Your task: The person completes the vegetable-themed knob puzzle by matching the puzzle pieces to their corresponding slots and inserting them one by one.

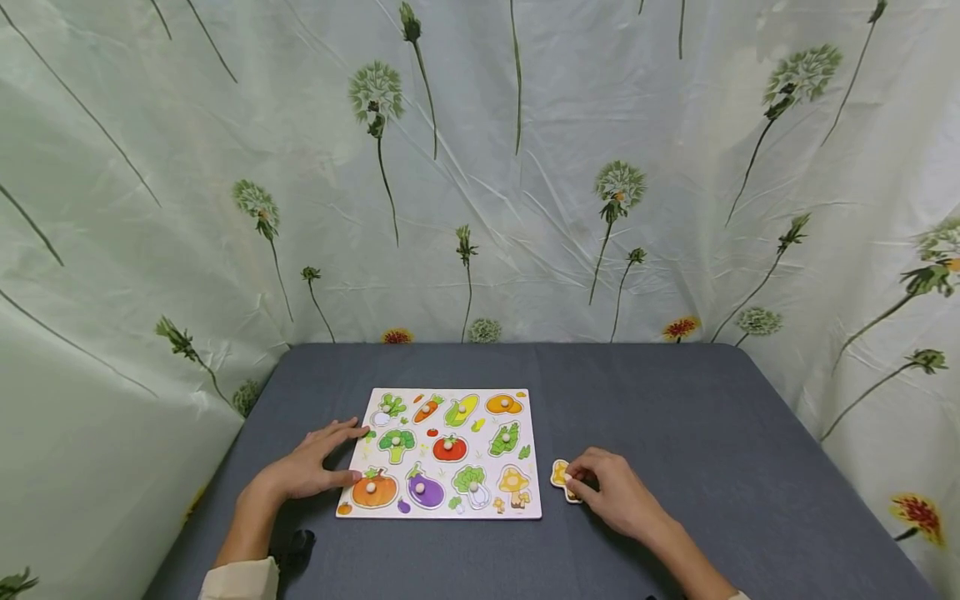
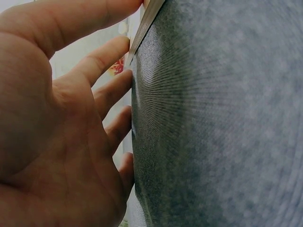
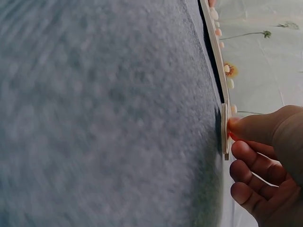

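Note:
A white puzzle board [image 1: 480,425] with colourful vegetable pictures lies on the dark grey table. Most of its vegetables, among them the tomato [image 1: 450,448] and the eggplant [image 1: 426,492], carry a small round knob. My left hand [image 1: 311,467] rests at the board's left edge, fingers spread, the thumb beside the pumpkin [image 1: 375,490]. Just right of the board, my right hand [image 1: 611,492] pinches a yellow-and-white mushroom puzzle piece [image 1: 558,473] between thumb and finger. In the right wrist view, the piece [image 3: 225,132] stands low by the table surface; the fingers partly hide its knob.
At the board's lower right corner is a mushroom picture [image 1: 513,483] without a knob. A small black object [image 1: 296,546] is by the left wrist. Behind the table [image 1: 637,392] hangs a pale curtain [image 1: 525,208] printed with dandelions.

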`<state>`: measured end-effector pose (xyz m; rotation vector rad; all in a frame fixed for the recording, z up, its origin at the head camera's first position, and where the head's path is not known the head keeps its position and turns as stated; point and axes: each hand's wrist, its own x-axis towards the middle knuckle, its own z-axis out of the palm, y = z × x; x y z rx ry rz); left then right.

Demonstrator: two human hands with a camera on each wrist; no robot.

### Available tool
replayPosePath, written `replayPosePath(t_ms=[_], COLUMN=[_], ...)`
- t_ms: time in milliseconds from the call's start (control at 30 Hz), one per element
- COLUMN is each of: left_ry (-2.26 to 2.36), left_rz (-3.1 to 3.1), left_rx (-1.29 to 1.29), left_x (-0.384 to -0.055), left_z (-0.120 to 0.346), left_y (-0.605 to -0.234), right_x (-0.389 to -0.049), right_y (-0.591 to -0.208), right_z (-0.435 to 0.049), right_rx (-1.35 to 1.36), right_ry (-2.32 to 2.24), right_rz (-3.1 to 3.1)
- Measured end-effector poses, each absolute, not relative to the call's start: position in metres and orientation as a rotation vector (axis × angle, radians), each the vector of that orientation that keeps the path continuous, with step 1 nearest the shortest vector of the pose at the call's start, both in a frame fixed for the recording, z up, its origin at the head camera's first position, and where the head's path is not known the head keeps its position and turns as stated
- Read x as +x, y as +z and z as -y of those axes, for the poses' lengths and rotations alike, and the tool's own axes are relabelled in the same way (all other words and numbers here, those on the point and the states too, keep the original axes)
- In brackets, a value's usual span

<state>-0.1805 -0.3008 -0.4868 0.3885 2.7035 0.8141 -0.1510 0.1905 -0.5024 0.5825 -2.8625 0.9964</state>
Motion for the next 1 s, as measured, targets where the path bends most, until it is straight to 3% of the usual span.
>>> replayPosePath(t_ms=[1000], left_ry=[0.809], left_rz=[-2.697], left_rx=[0.367], left_x=[-0.181], left_z=[0.3], left_y=[-0.487], right_x=[-0.167], right_y=[-0.477], right_z=[-0.194], right_rx=[0.532], right_ry=[0.99], right_rz=[2.791])
